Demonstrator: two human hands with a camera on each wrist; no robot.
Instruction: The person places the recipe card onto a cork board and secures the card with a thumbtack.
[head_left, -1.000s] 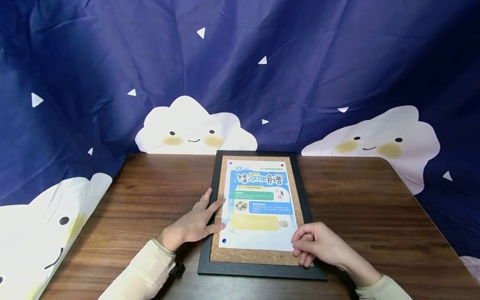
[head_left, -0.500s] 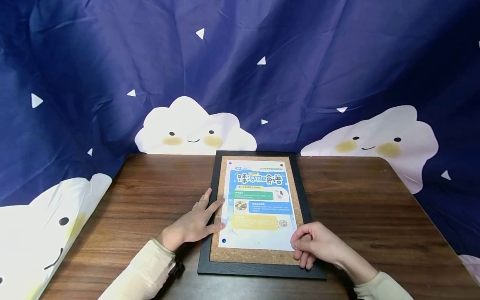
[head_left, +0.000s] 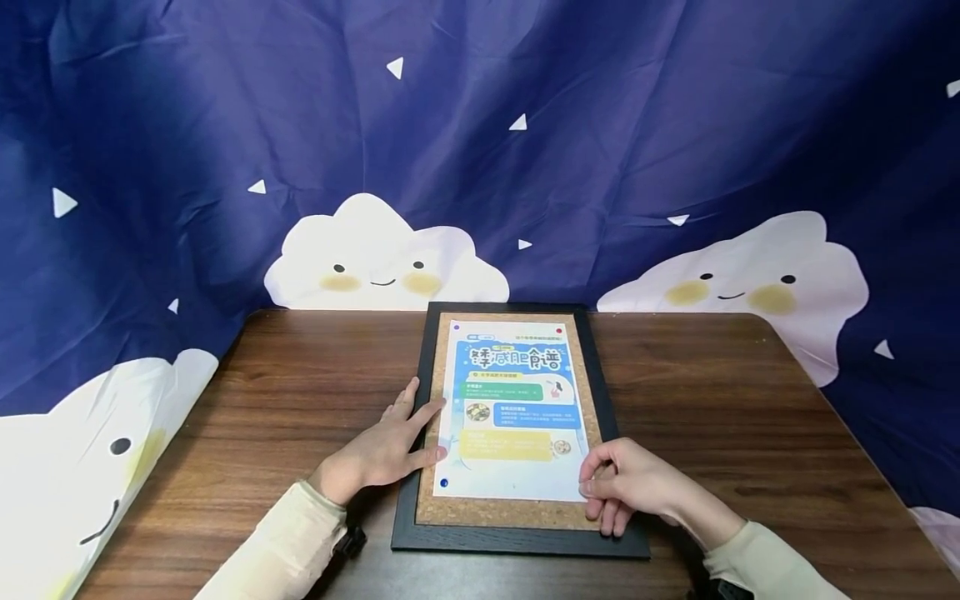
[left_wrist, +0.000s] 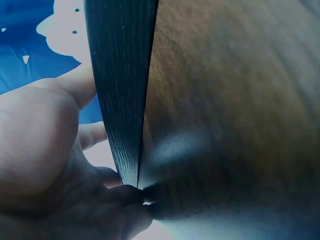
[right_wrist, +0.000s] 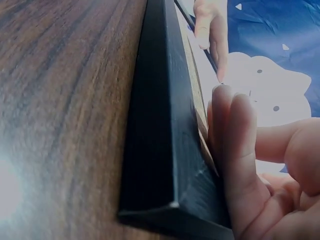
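Note:
A printed paper poster [head_left: 510, 417] lies on a cork board [head_left: 495, 512] with a black frame [head_left: 517, 542]. My left hand [head_left: 378, 450] rests on the frame's left side, fingers spread, thumb and index finger reaching to the poster's left edge. In the left wrist view, this hand [left_wrist: 45, 150] lies along the black frame's side. The thumb and index finger of my right hand [head_left: 637, 483] pinch at the poster's lower right corner, which they hide; the other fingers are curled over the frame's right side. Close beside the frame, the right wrist view shows the curled fingers [right_wrist: 240, 150].
Pins mark the other poster corners: a purple pin [head_left: 457, 327], a red pin [head_left: 558, 331] and a blue pin [head_left: 444, 483]. The board lies on a brown wooden table [head_left: 697, 400]. A dark blue curtain [head_left: 450, 108] with white clouds hangs behind the table's far edge.
The whole head view has shifted slightly, so everything sits a little further left. Both hands keep nearly the same places on the board.

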